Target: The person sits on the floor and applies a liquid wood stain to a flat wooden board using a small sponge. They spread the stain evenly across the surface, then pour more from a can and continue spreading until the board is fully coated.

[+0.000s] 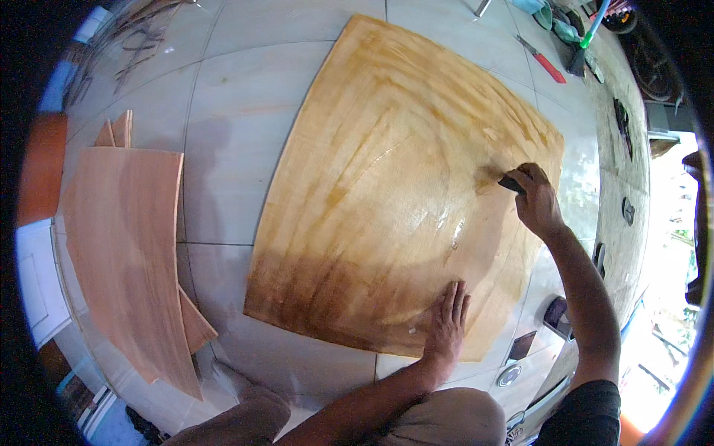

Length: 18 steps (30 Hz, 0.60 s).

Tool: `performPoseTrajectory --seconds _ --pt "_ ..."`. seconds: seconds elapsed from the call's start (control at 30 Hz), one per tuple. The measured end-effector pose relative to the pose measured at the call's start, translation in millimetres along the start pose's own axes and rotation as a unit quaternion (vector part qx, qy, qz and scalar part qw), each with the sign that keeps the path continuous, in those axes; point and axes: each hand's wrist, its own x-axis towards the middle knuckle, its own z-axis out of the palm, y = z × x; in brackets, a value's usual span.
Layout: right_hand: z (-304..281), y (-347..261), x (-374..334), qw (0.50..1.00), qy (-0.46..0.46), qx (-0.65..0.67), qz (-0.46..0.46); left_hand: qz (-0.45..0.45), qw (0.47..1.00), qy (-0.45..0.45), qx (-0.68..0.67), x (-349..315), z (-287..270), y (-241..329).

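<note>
A large plywood sheet (357,223) lies flat on the tiled floor. Its face carries a wet, shiny, yellowish film with streaky swirls, darker toward the near left corner. Near the right edge, my right hand (541,208) is closed around a small dark flat spreader (510,183), whose edge meets the board. The fingers cover part of the tool, so its full shape is hidden. My left hand (446,323) lies flat on the near edge of the sheet, fingers stretched out, with nothing in it.
Reddish plywood offcuts (126,245) are stacked at the left. A red-handled knife (550,67) lies beyond the far right corner. A round lid-like thing (509,375), a dark square piece (522,345) and a dark box (557,317) sit close to my right arm. Sandals (628,212) line the right.
</note>
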Motion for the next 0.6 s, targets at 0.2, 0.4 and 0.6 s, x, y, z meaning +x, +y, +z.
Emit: performPoseTrajectory --seconds 0.2,0.4,0.6 --pt "26 -80 181 0.971 0.121 0.044 -0.204 0.002 0.999 0.000 0.040 0 0 3" --pt "51 -108 234 0.976 0.043 -0.054 -0.206 0.002 0.999 0.028 0.026 -2 -3 -1" --pt "28 -18 63 0.992 0.011 -0.070 -0.106 -0.004 1.000 0.011 0.021 0 -6 1"
